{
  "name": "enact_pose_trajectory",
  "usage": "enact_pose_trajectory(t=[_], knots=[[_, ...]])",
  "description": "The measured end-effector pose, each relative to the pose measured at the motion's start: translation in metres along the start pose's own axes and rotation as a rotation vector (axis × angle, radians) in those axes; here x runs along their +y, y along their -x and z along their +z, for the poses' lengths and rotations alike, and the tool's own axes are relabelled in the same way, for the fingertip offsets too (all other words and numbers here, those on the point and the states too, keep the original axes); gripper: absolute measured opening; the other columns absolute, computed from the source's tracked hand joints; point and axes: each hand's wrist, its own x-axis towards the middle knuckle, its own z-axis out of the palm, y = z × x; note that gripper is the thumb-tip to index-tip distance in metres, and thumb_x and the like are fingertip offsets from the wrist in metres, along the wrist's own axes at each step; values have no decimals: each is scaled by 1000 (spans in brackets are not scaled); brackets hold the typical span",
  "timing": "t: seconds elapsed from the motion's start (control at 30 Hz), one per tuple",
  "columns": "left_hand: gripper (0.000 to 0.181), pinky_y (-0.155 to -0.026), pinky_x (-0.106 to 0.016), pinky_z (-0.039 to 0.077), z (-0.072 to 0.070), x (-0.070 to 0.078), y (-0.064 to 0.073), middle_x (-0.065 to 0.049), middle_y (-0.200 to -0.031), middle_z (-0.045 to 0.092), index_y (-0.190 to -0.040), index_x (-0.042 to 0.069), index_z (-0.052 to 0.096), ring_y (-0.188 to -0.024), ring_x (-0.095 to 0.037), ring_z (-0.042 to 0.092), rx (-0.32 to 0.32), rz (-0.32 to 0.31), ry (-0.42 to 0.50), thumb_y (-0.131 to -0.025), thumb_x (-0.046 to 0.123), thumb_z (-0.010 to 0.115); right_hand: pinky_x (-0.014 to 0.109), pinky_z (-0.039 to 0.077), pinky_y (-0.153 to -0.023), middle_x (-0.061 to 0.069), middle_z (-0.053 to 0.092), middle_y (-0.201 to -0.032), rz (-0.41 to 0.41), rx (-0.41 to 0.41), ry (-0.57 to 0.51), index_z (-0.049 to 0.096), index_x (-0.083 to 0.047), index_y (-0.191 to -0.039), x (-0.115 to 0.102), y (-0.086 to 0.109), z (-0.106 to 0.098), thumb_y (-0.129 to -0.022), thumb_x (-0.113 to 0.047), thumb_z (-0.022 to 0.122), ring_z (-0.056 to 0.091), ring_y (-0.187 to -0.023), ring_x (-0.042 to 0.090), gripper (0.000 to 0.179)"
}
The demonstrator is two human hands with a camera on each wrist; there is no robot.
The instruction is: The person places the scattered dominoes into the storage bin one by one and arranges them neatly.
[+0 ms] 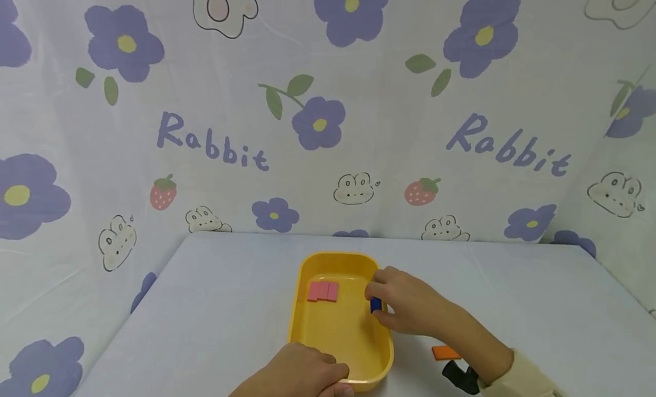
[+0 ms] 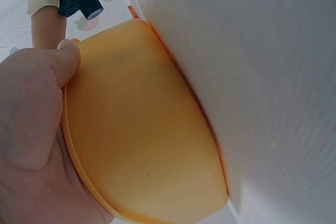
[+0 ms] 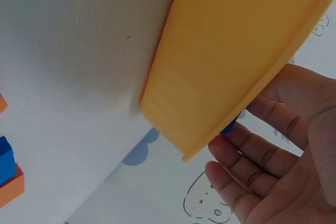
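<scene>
A yellow plastic tray [image 1: 340,264] with rounded corners stands on the table. My left hand [image 1: 303,368] holds its near rim, fingers over the edge and thumb [image 2: 67,62] on the rim in the left wrist view. Over the tray's right side, my right hand [image 1: 412,303] pinches a small blue block [image 1: 376,305] between thumb and fingers. Only a corner of that blue block [image 3: 229,127] shows past the rim in the right wrist view. Three pink blocks [image 1: 323,291] lie side by side on the tray floor, toward the far left.
An orange block [image 1: 446,352] lies on the white table [image 1: 230,306] right of the tray, beside the right forearm. The right wrist view shows another blue block [image 3: 6,160] against an orange one [image 3: 13,188]. A black wrist camera [image 1: 460,377] sits on the right forearm. A patterned cloth [image 1: 379,101] hangs behind.
</scene>
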Motion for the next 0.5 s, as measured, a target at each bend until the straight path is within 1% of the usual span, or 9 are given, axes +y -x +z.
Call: enact_pose_trajectory(t=[0.1,0.23,0.5], knots=[[40,-51,-20,32,1,0,0,13,-62,40,-89,25,57,-53,-2,41,6,2,-6,-107,50,33,33,53,-85,-4,62,-98,9,-3,-6,69,-17,-97,0,-2,3,-81,-17,83,54,-92,14,21],[38,-51,-19,33,2,0,0,14,-62,40,-89,25,57,-53,-1,41,17,7,-15,-107,50,34,34,53,-86,-4,62,-97,-4,8,-9,69,-16,-97,0,-4,7,-81,-17,83,54,-93,16,21],[38,-52,-19,33,2,-1,0,14,-62,40,-89,25,58,-53,-1,41,24,3,4,-107,49,35,32,52,-83,-3,62,-96,-39,11,9,69,-15,-96,-1,-10,14,-83,-18,82,53,-89,15,18]])
